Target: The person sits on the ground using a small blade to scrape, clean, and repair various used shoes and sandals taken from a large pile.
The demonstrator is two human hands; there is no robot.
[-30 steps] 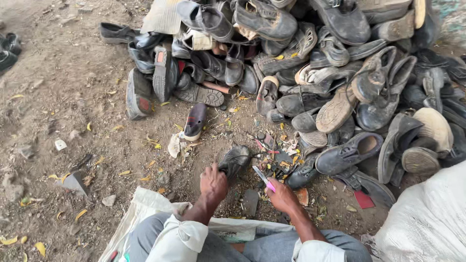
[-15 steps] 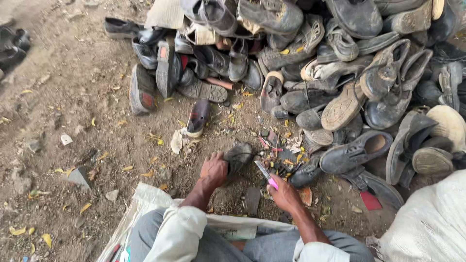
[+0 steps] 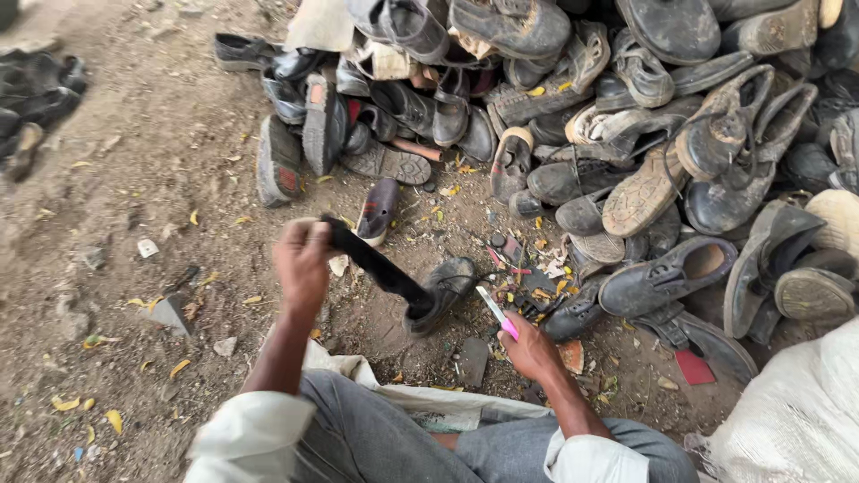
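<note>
My left hand (image 3: 301,261) is raised and closed on the end of a long black strip (image 3: 376,265) that stretches down to a worn black shoe (image 3: 443,291) lying on the dirt in front of me. The strip looks like the shoe's insole or lining pulled partway out. My right hand (image 3: 530,347) rests low to the right of the shoe and grips a small knife with a pink handle (image 3: 497,315), blade pointing up and left toward the shoe.
A big heap of worn shoes (image 3: 626,116) fills the top and right. A single dark shoe (image 3: 378,210) lies apart on the dirt. A white sack (image 3: 792,420) is at lower right, cloth (image 3: 394,394) under my legs, scraps (image 3: 528,259) near the heap.
My left hand has lifted up and to the left, drawing the black strip out of the shoe. The right hand with the knife has stayed in nearly the same place.
</note>
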